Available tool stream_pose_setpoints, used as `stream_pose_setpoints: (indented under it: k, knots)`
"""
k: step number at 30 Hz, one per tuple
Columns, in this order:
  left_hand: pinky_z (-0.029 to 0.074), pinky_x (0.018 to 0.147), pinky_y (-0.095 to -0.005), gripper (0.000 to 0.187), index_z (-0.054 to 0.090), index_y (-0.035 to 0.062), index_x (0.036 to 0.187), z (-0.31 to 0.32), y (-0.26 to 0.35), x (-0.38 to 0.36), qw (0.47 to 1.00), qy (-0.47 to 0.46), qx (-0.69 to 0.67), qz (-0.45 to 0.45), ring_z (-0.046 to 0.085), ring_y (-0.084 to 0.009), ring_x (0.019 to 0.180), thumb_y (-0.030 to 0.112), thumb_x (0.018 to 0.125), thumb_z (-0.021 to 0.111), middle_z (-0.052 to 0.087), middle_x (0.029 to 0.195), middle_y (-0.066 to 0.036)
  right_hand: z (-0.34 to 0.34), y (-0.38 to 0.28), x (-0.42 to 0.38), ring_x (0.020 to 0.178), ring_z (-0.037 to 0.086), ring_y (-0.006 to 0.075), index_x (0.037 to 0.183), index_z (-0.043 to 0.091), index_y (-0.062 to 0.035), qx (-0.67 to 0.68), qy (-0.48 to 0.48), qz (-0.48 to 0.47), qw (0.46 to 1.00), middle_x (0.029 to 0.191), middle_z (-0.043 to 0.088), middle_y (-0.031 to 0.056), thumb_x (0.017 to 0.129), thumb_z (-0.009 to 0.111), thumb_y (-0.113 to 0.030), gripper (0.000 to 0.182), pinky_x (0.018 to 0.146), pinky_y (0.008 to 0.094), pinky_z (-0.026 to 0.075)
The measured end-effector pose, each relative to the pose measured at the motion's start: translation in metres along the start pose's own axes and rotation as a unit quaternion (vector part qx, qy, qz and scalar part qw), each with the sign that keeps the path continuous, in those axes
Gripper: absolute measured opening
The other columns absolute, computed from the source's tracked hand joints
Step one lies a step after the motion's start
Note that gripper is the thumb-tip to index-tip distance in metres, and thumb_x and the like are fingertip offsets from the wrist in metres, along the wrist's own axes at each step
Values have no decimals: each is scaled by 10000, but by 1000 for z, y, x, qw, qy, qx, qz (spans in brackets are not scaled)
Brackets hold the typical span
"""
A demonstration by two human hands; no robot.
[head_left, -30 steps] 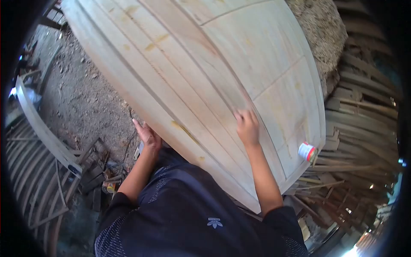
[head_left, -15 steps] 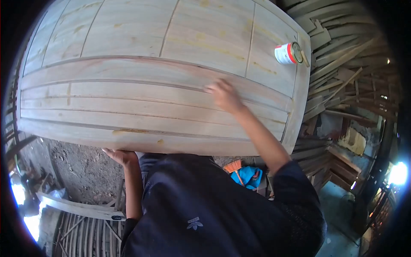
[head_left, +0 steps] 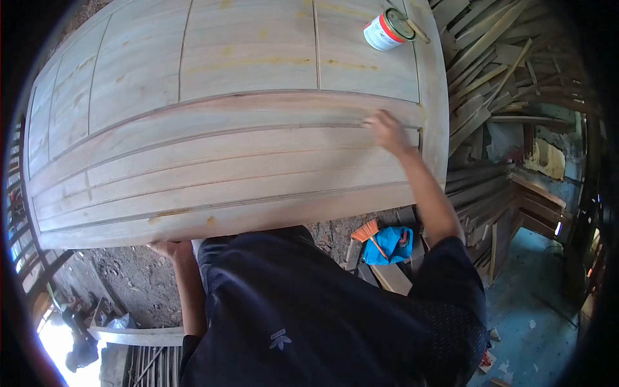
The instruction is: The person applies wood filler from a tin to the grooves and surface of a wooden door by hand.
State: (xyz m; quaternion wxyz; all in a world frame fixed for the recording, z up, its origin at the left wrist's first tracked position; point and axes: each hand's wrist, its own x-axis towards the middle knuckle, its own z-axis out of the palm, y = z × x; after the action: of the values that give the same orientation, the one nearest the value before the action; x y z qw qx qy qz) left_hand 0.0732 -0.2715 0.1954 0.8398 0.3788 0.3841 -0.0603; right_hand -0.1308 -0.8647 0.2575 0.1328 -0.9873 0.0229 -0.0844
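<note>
A large pale wooden door (head_left: 232, 151) with grooved panels and yellowish filler-like smears lies flat in front of me. My right hand (head_left: 390, 132) is over the long rail at its right part, fingers curled together and pressed to the groove. Whatever those fingers hold, if anything, is hidden. At the near edge, toward the left, my left hand (head_left: 169, 249) grips the door's rim, with some fingers out of sight. A tin can (head_left: 385, 32) with a white and red label stands on the door's far right, a wooden stick (head_left: 418, 29) beside its lid.
Below the near edge lie an orange-bristled brush (head_left: 366, 231) and a blue bag (head_left: 390, 246). Stacked wood strips (head_left: 480, 84) fill the right side. A pale curved board (head_left: 138, 336) is at lower left, above bare dirt ground (head_left: 145, 284).
My right hand has slid rightward along the door's rail, toward its right end. My left hand stays at the near edge. The view has turned, shifting the can up and left.
</note>
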Motion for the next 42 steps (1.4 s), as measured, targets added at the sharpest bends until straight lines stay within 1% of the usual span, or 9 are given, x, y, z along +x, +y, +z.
stream_pose_setpoints:
  k: [3, 11, 23, 27, 32, 33, 38, 40, 42]
  knots:
    - [346, 1196, -573, 788, 457, 107, 1524, -3, 1, 0, 1000, -12, -18, 0, 428, -380, 1434, 665, 968, 428, 480, 1544, -155, -27, 63, -47, 995, 642, 307, 985, 713, -68, -191, -68, -50, 978, 1011, 640, 112, 888, 678, -88, 106, 858, 399, 568]
    - [267, 1237, -583, 882, 373, 124, 1584, -13, -3, 14, 998, 30, 45, -25, 303, -389, 1516, 741, 958, 294, 333, 1652, -150, -48, 50, -47, 1014, 652, 347, 1039, 690, -48, -60, -73, 48, 994, 1023, 667, 119, 886, 700, -51, 154, 874, 438, 552]
    - [361, 1186, -592, 781, 474, 119, 1506, -20, -2, 22, 998, -56, 13, 25, 448, -393, 1420, 662, 949, 404, 482, 1543, -153, -18, 11, -40, 1104, 636, 361, 1134, 708, -22, -16, -71, 118, 990, 1118, 674, 159, 847, 568, 62, 330, 951, 447, 544]
    - [382, 1173, -583, 765, 469, 92, 1502, -31, -9, 26, 995, -95, 13, 40, 478, -391, 1391, 640, 977, 371, 505, 1515, -162, 32, -77, 37, 1032, 640, 374, 1107, 687, 4, 22, -23, -6, 999, 1106, 667, 161, 861, 575, 45, 274, 897, 459, 539]
    - [399, 1145, -602, 726, 482, 75, 1477, -18, -6, 8, 998, -15, -16, 60, 511, -394, 1346, 603, 992, 362, 545, 1473, -166, -5, 28, -46, 1108, 620, 434, 1180, 693, 4, -137, -36, -13, 990, 1128, 676, 227, 848, 563, 41, 359, 965, 511, 515]
    - [400, 1146, -589, 724, 468, 79, 1491, -27, -8, 10, 998, 25, -47, 33, 507, -388, 1351, 602, 1005, 348, 550, 1471, -161, -20, 17, -43, 1072, 618, 424, 1123, 686, 4, -141, -98, 62, 983, 1091, 666, 213, 823, 579, 67, 325, 933, 505, 512]
    - [361, 1175, -559, 962, 450, 100, 1527, -15, -7, 6, 996, 51, -71, -31, 470, -374, 1394, 845, 939, 290, 525, 1515, -152, 68, -129, 100, 957, 599, 420, 1062, 662, 7, 6, 0, -103, 995, 977, 624, 185, 792, 600, 58, 281, 857, 508, 497]
    - [331, 1194, -553, 1002, 445, 92, 1537, -20, -4, 10, 994, 48, -82, -55, 458, -372, 1412, 869, 926, 276, 508, 1537, -158, 89, -187, 143, 1033, 605, 443, 1111, 686, 13, -19, -102, -49, 993, 1053, 646, 220, 856, 579, 42, 278, 927, 535, 490]
    - [316, 1203, -549, 1009, 445, 87, 1540, -19, 9, 16, 995, 54, -85, -27, 455, -371, 1418, 869, 927, 270, 504, 1543, -162, 80, -168, 124, 1071, 601, 452, 1146, 687, 13, -9, -75, -67, 995, 1102, 647, 232, 853, 570, 54, 317, 976, 544, 480]
